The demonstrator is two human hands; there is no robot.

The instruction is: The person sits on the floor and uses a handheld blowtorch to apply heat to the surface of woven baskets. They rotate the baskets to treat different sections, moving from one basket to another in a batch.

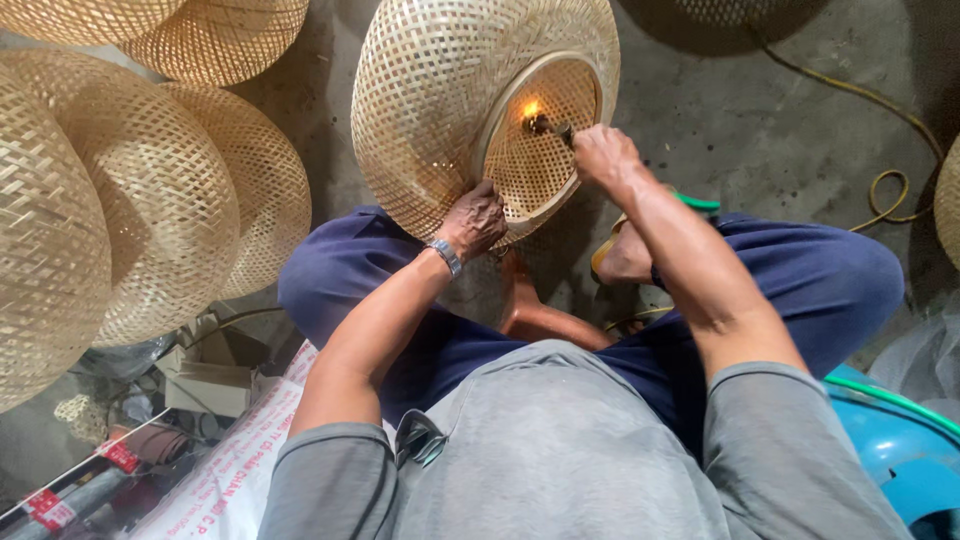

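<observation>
A woven bamboo dome-shaped shade (430,90) rests tilted on my lap with its round opening facing me. My left hand (472,220) grips the lower rim of that opening; a metal watch sits on the wrist. My right hand (600,155) holds a small torch (548,126) whose flame (530,108) burns just inside the opening, against the woven inner wall. I sit with my legs in dark blue trousers spread around the shade.
Several more woven shades (150,190) are stacked at the left and along the top edge. A yellow cord (880,190) curls over the concrete floor at the right. A blue plastic seat (900,450) is under me; a printed sack (230,470) and clutter lie at lower left.
</observation>
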